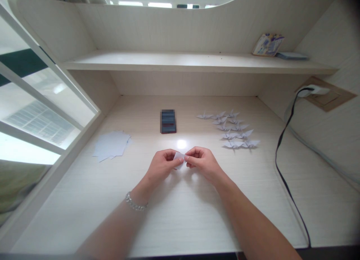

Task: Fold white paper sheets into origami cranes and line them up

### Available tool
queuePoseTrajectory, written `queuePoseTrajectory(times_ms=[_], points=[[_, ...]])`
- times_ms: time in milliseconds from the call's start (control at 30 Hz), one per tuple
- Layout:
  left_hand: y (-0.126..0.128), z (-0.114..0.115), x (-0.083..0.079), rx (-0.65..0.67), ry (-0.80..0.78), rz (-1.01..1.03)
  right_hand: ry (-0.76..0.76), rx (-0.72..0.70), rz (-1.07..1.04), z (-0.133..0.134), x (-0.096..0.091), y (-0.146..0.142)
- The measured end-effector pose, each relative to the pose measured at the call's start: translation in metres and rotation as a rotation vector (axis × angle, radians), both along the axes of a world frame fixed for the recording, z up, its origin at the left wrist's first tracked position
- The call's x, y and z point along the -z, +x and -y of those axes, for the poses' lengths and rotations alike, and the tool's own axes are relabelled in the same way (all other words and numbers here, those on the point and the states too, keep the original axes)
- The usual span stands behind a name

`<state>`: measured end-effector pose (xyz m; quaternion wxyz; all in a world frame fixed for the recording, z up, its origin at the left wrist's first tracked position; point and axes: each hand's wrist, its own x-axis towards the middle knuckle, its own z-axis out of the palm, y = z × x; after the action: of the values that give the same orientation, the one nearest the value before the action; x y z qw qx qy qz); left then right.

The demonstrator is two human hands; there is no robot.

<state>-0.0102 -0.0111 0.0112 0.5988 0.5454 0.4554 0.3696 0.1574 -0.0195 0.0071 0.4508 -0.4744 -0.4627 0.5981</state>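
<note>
My left hand (162, 163) and my right hand (201, 162) meet over the middle of the pale wooden desk (180, 215). Both pinch a small folded piece of white paper (179, 156) between thumbs and fingers; much of it is hidden by my fingers. A silver bracelet (135, 203) circles my left wrist. A stack of white paper sheets (111, 144) lies to the left. Several folded white paper cranes (233, 129) sit in a cluster to the right, beyond my right hand.
A dark phone-sized object (168, 121) lies flat behind my hands. A black cable (284, 140) runs from a wall socket (315, 91) down the desk's right side. A shelf (197, 62) above holds a small packet (267, 44). A window (36, 110) is at left.
</note>
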Motion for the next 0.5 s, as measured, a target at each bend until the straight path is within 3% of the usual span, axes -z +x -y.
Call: queuePoseTrajectory(times_ms=[300,500], points=[[0.0001,0.0024,-0.0010,-0.076,0.075,0.097,-0.001,0.025,-0.064,0.0017,-0.0044,-0.0011],[-0.0024,0.0036,-0.0013,-0.060,0.216,0.157,0.007,0.007,-0.157,0.0039,-0.0073,0.0007]])
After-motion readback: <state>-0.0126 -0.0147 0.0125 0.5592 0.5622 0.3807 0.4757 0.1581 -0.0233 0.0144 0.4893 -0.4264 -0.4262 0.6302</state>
